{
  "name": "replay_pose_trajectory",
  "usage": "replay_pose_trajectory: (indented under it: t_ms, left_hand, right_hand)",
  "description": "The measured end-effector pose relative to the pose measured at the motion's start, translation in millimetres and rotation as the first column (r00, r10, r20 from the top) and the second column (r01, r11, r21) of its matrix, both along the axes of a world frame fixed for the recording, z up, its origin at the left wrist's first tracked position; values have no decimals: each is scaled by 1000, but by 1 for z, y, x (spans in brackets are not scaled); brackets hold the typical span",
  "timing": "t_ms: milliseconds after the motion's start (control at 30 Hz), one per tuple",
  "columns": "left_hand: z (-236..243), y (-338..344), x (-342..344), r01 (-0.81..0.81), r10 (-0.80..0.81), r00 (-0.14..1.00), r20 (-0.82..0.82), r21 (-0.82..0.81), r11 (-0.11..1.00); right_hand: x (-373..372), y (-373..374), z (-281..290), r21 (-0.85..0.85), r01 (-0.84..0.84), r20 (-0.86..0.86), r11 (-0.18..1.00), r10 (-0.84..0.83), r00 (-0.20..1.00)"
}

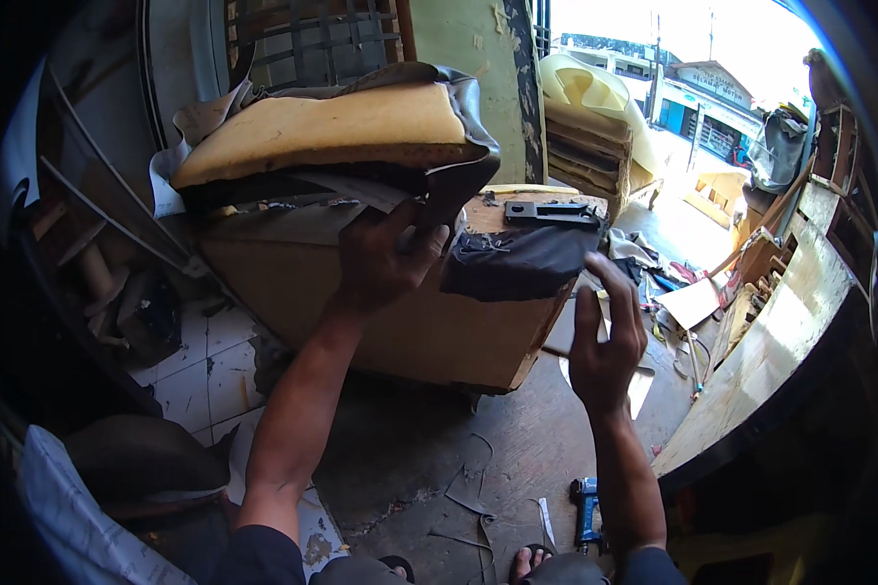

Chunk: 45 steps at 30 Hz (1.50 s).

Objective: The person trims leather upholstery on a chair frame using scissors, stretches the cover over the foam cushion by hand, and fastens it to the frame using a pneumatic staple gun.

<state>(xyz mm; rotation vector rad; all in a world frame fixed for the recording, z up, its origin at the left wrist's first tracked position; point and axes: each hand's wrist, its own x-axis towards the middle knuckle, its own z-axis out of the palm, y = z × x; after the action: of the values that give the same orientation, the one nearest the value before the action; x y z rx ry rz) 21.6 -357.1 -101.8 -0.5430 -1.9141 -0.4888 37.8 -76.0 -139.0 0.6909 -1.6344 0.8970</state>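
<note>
My left hand (380, 253) is closed on the hanging dark upholstery cover (458, 190), pinching it at the corner of a seat. Yellow foam (332, 132) lies under this cover and shows along its near side. My right hand (610, 336) is empty, its fingers apart and bent, close to the right end of a black cloth (512, 261). That cloth hangs over the edge of the wooden furniture frame (400, 327); loose threads lie on it. On the frame's top, between my hands and farther off, rests a flat black and silver hand tool (553, 213).
A blue staple gun (586, 512) stands on the floor by my feet, near scattered dark strips (478, 512). Wooden furniture parts (771, 336) and scraps crowd the right side. A foam-padded piece (590, 127) stands near the doorway. White sheeting (88, 517) lies at lower left.
</note>
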Motion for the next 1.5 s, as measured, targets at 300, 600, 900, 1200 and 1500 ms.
replay_pose_trajectory:
  t_ms: [300, 600, 900, 1200, 1500]
  left_hand:
    - [7, 40, 33, -177, 195, 965, -175, 113, 978]
    - [48, 90, 43, -114, 25, 960, 278, 307, 945]
    - [74, 59, 53, -178, 190, 982, 21, -270, 946]
    - [79, 76, 58, -329, 319, 944, -81, -268, 906]
    - [94, 81, 64, -211, 168, 915, 367, 79, 974]
  right_hand:
    - [-36, -77, 42, 134, 278, 142, 951, -296, 945]
    - [-59, -72, 43, 227, 340, 159, 912, -380, 911]
    - [-63, -76, 46, 261, 353, 197, 899, -407, 892]
    - [-62, -80, 48, 310, 353, 241, 883, -432, 869]
    - [-49, -88, 43, 248, 389, 178, 887, -437, 882]
